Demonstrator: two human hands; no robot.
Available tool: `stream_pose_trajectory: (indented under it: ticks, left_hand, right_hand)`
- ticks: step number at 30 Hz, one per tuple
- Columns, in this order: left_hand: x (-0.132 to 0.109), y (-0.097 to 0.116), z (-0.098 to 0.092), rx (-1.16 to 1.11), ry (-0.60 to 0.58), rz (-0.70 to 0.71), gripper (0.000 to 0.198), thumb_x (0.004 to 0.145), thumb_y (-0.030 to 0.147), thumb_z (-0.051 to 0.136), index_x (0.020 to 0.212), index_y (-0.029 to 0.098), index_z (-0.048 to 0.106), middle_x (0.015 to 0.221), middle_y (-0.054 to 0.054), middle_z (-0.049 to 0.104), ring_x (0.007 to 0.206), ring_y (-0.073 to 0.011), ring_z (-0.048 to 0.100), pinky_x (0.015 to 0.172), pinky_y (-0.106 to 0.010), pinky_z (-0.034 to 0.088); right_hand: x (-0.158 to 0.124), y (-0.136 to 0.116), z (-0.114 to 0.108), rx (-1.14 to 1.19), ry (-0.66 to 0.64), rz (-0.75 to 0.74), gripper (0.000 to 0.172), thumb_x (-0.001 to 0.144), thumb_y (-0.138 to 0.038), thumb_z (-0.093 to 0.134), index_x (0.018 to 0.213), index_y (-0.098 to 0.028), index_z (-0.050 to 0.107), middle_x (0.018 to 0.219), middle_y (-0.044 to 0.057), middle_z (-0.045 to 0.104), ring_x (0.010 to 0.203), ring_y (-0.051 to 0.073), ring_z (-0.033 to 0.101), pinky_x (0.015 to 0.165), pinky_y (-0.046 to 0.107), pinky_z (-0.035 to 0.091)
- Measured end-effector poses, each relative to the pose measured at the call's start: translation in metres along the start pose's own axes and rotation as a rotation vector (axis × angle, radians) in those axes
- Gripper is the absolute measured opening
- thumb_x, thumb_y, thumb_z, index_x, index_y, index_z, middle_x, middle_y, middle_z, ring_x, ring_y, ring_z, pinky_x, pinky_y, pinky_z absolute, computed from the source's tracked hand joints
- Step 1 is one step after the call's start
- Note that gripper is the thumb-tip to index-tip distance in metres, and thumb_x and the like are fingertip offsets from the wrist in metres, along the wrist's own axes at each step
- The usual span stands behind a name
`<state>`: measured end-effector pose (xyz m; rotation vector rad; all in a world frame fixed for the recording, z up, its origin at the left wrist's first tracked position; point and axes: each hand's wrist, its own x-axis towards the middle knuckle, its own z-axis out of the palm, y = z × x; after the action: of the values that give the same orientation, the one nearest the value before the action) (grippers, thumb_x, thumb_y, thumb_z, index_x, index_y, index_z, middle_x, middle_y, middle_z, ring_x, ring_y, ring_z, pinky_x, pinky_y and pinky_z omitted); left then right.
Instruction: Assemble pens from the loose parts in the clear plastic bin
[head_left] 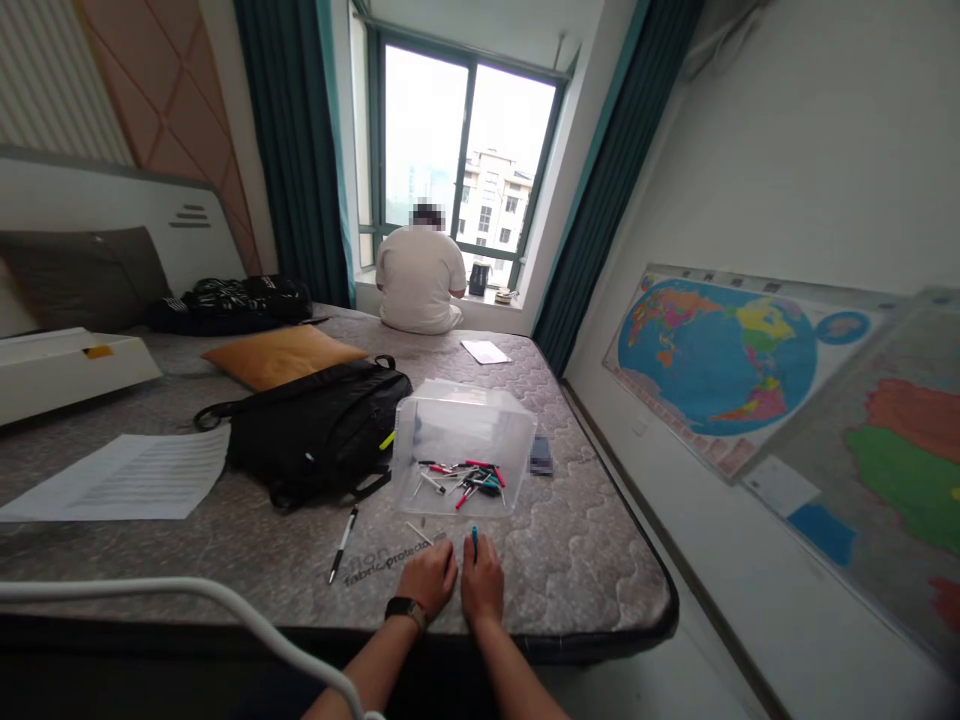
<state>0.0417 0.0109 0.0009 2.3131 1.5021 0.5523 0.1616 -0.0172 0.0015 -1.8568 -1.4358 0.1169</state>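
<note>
My right hand (484, 582) is closed on a small blue pen piece (475, 541) that shows above its fingers; whether it is a cap or a whole pen is hidden. Beside it, my left hand (427, 580) is curled shut, and its fingertips are out of sight. A thin white stick (418, 532), like a pen tube, reaches close to the left fingers; I cannot tell if they touch it. To the left lies a black-and-white pen (343, 545) on the mattress (585, 560). In front of both hands, a clear plastic bin (466, 430) contains several red, black, white and teal pen parts (472, 480).
A black backpack (315, 430) and printed paper (127, 475) lie to the left, with an orange cushion (289, 355) behind. A phone-like dark object (541, 454) is right of the bin. A white tube (225, 597) crosses the lower left. Another person (420, 275) sits by the window.
</note>
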Motion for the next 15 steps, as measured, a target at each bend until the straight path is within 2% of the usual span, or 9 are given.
stream_pose_trajectory:
  ticks: [9,15]
  left_hand:
    - [-0.002,-0.001,0.004,0.028,0.055,0.032,0.02,0.094,0.025,0.038,0.092,0.022,0.058,0.092,-0.005,0.069,0.086,-0.018,0.065,0.074,-0.027,0.043]
    - [-0.013,0.0,0.002,0.04,0.122,0.031,0.021,0.094,0.025,0.038,0.089,0.021,0.057,0.088,-0.005,0.067,0.083,-0.0185,0.063,0.075,-0.029,0.044]
  right_hand:
    - [0.0,0.004,-0.002,0.089,-0.029,0.026,0.047,0.102,-0.048,0.027,0.099,-0.022,0.066,0.089,0.008,0.071,0.082,0.022,0.067,0.069,0.029,0.042]
    - [0.0,0.006,-0.004,0.118,-0.022,0.006,0.048,0.102,-0.048,0.028,0.102,-0.021,0.067,0.092,0.009,0.071,0.084,0.022,0.067,0.07,0.029,0.042]
